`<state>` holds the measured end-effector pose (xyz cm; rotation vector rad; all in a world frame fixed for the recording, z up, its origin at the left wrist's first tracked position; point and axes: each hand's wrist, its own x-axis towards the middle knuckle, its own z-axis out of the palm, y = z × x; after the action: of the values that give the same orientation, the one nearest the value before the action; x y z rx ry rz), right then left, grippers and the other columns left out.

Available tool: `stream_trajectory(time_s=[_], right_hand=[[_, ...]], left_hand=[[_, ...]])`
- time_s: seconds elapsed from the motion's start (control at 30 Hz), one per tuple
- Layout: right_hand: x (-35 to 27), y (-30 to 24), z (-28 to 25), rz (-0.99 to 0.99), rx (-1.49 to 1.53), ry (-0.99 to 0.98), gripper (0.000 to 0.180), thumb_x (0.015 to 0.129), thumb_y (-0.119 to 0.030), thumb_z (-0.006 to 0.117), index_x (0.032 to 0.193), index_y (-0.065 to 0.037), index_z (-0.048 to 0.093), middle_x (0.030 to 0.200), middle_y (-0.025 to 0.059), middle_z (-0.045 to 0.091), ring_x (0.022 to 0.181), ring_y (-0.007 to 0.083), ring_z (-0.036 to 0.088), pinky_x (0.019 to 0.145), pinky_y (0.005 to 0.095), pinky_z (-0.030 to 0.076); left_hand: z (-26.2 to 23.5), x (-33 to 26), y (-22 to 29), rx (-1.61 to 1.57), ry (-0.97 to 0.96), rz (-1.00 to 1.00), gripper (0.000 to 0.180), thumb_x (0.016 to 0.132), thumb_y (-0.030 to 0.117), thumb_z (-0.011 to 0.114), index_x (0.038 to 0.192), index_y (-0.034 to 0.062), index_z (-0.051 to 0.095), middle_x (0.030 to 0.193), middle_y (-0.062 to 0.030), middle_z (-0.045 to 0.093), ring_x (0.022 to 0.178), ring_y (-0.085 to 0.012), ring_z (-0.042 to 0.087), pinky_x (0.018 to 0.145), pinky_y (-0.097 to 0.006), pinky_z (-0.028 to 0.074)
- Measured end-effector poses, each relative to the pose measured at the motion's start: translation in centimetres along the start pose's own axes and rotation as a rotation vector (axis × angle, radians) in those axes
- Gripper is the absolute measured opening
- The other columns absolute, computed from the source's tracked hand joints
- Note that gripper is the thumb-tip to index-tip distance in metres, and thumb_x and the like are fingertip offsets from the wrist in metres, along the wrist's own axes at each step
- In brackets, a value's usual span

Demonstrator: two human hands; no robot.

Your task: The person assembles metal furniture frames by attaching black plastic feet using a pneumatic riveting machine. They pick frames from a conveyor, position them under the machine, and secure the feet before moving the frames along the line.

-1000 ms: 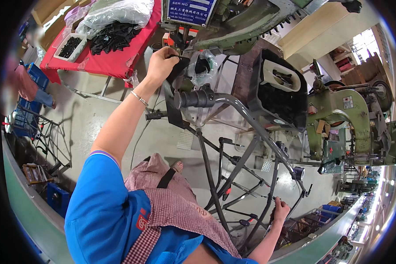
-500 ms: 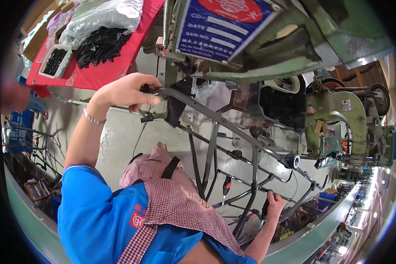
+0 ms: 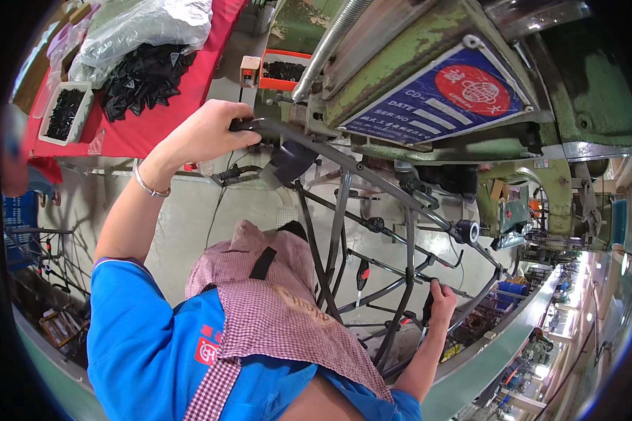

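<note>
A black metal tube frame (image 3: 372, 210) made of several welded bars stretches across the middle of the view. My left hand (image 3: 207, 133) is closed around its upper left end, close under a green machine (image 3: 414, 77). My right hand (image 3: 442, 300) grips a lower bar of the same frame at the bottom right. A checked apron (image 3: 281, 309) over a blue shirt (image 3: 147, 344) fills the lower foreground. A bracelet (image 3: 147, 188) circles my left wrist.
The green machine carries a blue and red plate (image 3: 446, 98). A red table (image 3: 154, 119) at upper left holds black parts (image 3: 144, 74), a plastic bag (image 3: 144, 24) and a white tray (image 3: 63, 112). An orange box (image 3: 282, 70) sits beside it. More machines (image 3: 548, 217) stand right.
The view has tilted and closed in on the green machine. My left hand has moved the frame's end lower and nearer under the machine. My right hand still holds the lower bar.
</note>
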<state>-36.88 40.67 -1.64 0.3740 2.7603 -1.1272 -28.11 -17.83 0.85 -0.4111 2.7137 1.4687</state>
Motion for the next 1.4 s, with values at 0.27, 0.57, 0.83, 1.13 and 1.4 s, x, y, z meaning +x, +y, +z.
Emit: stream_trajectory(time_s=[0.27,0.57,0.83,1.13,1.4], right_hand=[[0.4,-0.4,0.7,0.071,-0.082,-0.066,0.035,0.083,-0.024,0.071,0.06,-0.002,0.055,0.056,-0.006,0.042,0.056,0.004,0.033,0.048,0.026,0.024],[1.1,-0.1,0.4,0.025,-0.146,-0.089,0.038,0.082,-0.025,0.07,0.06,0.0,0.05,0.057,-0.0056,0.039,0.057,0.0067,0.033,0.05,0.0285,0.025],[1.4,-0.1,0.2,-0.013,-0.109,-0.119,0.037,0.082,-0.025,0.069,0.062,0.002,0.053,0.058,-0.0055,0.042,0.058,0.0063,0.034,0.051,0.0277,0.027],[1.3,0.2,0.0,-0.064,-0.148,-0.077,0.034,0.083,-0.023,0.069,0.064,0.002,0.056,0.059,-0.0051,0.044,0.06,0.006,0.036,0.052,0.0273,0.028],[-0.3,1.7,-0.2,-0.02,-0.123,0.032,0.033,0.08,-0.024,0.072,0.069,0.005,0.061,0.058,-0.0022,0.049,0.06,0.0084,0.039,0.053,0.0295,0.033]], left_hand=[[1.3,0.6,-1.5,0.268,-0.032,-0.03,0.037,0.068,0.018,0.078,0.097,-0.0008,0.064,0.081,-0.019,0.065,0.081,-0.0371,0.062,0.072,-0.042,0.049],[1.6,0.5,-1.4,0.312,-0.015,-0.026,0.034,0.065,0.015,0.076,0.088,-0.0042,0.059,0.074,-0.0245,0.059,0.074,-0.0411,0.059,0.067,-0.042,0.048],[1.3,0.4,-1.0,0.29,-0.079,-0.127,0.036,0.067,0.015,0.076,0.099,0.0016,0.066,0.085,-0.0187,0.066,0.085,-0.0359,0.063,0.075,-0.042,0.05],[0.7,0.2,-0.3,0.307,-0.054,-0.083,0.035,0.066,0.018,0.077,0.094,0.0011,0.067,0.081,-0.0179,0.065,0.08,-0.0358,0.063,0.074,-0.041,0.05],[1.3,-2.6,1.6,0.36,0.046,0.044,0.028,0.065,0.014,0.077,0.082,-0.0028,0.062,0.074,-0.022,0.059,0.074,-0.0403,0.059,0.066,-0.044,0.048]])
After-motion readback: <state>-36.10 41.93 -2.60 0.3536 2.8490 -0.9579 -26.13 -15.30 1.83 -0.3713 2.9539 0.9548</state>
